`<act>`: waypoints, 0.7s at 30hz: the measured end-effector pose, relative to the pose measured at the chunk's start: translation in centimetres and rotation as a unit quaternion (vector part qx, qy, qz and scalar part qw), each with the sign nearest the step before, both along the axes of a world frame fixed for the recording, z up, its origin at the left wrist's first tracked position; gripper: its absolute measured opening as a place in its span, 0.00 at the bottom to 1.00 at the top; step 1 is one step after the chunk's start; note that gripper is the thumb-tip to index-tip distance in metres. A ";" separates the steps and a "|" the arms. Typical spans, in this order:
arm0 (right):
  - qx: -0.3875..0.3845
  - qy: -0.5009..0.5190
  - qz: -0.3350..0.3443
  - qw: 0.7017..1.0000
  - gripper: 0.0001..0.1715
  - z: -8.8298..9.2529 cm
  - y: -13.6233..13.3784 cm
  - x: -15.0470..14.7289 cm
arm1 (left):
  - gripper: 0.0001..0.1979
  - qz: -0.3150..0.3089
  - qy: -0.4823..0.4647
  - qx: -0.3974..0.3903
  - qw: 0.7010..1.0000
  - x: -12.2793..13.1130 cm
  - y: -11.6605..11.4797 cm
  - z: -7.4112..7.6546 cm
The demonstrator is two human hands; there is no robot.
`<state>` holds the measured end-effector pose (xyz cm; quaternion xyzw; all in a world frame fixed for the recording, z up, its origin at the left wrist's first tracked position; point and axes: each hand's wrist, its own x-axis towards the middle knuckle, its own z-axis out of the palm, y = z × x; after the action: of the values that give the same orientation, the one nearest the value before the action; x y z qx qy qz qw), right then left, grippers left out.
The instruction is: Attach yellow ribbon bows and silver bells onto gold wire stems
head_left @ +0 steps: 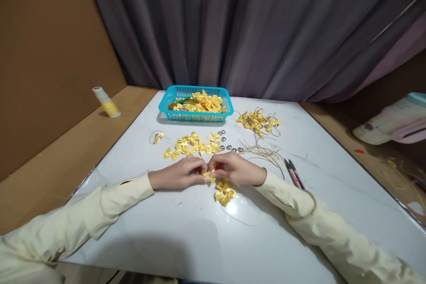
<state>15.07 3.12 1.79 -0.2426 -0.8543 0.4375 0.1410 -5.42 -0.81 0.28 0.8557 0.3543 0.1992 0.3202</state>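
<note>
Between my two hands, over the middle of the white table [149, 230], a yellow ribbon bow [209, 177] is pinched. My left hand [181, 173] grips its left side with thumb and fingertips. On the other side my right hand [238, 168] is closed on the same bow. Just below my right hand lies a small cluster of yellow bows [225, 193], with a thin cord [241, 221] trailing beside it. More loose yellow bows [191, 143] are spread beyond my hands, and small silver bells [229, 147] lie to their right.
A blue basket [195, 117] of bows stands at the back. Bows on cords [258, 120] are heaped right of it. Loose gold cords [266, 153] and small scissors [294, 173] lie right of my hands; a single corded bow [159, 137] lies left. A white-yellow bottle [107, 103] stands far left.
</note>
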 end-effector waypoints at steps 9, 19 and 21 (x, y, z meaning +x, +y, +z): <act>0.039 -0.013 0.014 0.999 0.09 0.2 -0.2 -0.2 | 0.12 -0.038 -0.027 0.012 0.999 0.1 0.1 0.2; -0.214 0.040 -0.019 0.976 0.14 0.2 0.4 0.7 | 0.12 -0.036 -0.101 -0.147 0.983 -0.5 0.5 0.2; -0.231 0.046 -0.029 0.971 0.15 0.0 0.5 0.7 | 0.14 -0.016 -0.100 -0.172 0.980 -0.3 0.4 0.3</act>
<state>15.78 3.63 1.84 -0.2727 -0.7155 0.6293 0.1328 -5.76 -0.40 0.61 0.7694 0.3352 0.2150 0.4995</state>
